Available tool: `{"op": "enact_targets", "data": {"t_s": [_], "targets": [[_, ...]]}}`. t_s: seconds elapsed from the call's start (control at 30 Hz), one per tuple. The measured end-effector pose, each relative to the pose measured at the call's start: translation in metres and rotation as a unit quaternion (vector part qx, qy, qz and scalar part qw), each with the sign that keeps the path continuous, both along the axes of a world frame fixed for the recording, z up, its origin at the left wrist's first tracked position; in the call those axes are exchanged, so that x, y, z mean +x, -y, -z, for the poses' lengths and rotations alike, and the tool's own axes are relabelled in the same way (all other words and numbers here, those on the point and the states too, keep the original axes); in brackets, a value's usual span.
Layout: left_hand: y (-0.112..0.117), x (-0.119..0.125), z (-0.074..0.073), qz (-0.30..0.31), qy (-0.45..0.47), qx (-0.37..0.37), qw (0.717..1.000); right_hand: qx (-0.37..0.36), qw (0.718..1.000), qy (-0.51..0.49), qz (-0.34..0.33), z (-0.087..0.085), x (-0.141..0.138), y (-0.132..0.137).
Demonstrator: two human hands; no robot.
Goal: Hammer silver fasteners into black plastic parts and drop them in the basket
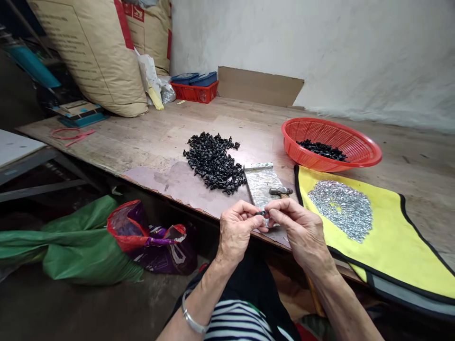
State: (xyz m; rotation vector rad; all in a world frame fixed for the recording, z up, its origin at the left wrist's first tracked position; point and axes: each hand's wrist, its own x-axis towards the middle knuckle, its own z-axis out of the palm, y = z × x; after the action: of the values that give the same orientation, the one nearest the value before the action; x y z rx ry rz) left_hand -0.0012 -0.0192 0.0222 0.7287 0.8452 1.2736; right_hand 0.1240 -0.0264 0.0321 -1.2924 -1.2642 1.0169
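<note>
Left hand: the left hand (236, 227) is raised at the near edge of the wooden table (149, 137), wrist bent, fingers curled and pinching a small black part (262, 213).
Right hand: the right hand (302, 227) meets it from the right, fingertips closed on the same part.
Small black part: it is between both hands, just above a metal plate (261, 182).
Hammer: a hammer (280, 191) lies on the plate, just beyond the hands.
Pile: a pile of black parts (213, 161) lies far left of the plate.
Basket: a red basket (330, 144) stands far right.
Cloth: a yellow cloth (391, 237) at right carries silver pieces (341, 208).
</note>
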Motion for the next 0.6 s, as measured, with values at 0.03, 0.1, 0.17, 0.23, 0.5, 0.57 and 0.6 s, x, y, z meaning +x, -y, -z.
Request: {"op": "enact_targets", "data": {"t_s": [0.03,0.1,0.17,0.23,0.5,0.57,0.6], "targets": [[0.0,0.001,0.0,-0.005,-0.003,-0.003,1.0,0.009,1.0,0.006,0.007,0.0,0.0,0.0],[0.001,0.002,-0.001,-0.009,-0.006,-0.007,1.0,0.027,0.999,0.028,0.013,-0.001,0.0,0.001],[0.001,0.003,-0.001,-0.008,-0.005,-0.009,1.0,0.037,0.998,0.049,0.008,-0.001,0.001,0.001],[0.001,0.003,0.0,-0.008,-0.005,-0.012,1.0,0.037,0.997,0.06,0.007,0.0,0.002,0.0],[0.001,0.004,0.004,-0.011,-0.022,-0.014,1.0,0.011,0.998,0.044,0.034,0.009,0.003,-0.003],[0.002,0.004,0.004,-0.008,-0.021,-0.011,1.0,-0.007,0.999,0.022,0.036,0.01,0.004,-0.003],[0.003,0.004,0.004,-0.007,-0.021,-0.009,1.0,-0.018,0.999,0.007,0.034,0.009,0.005,-0.004]]}}
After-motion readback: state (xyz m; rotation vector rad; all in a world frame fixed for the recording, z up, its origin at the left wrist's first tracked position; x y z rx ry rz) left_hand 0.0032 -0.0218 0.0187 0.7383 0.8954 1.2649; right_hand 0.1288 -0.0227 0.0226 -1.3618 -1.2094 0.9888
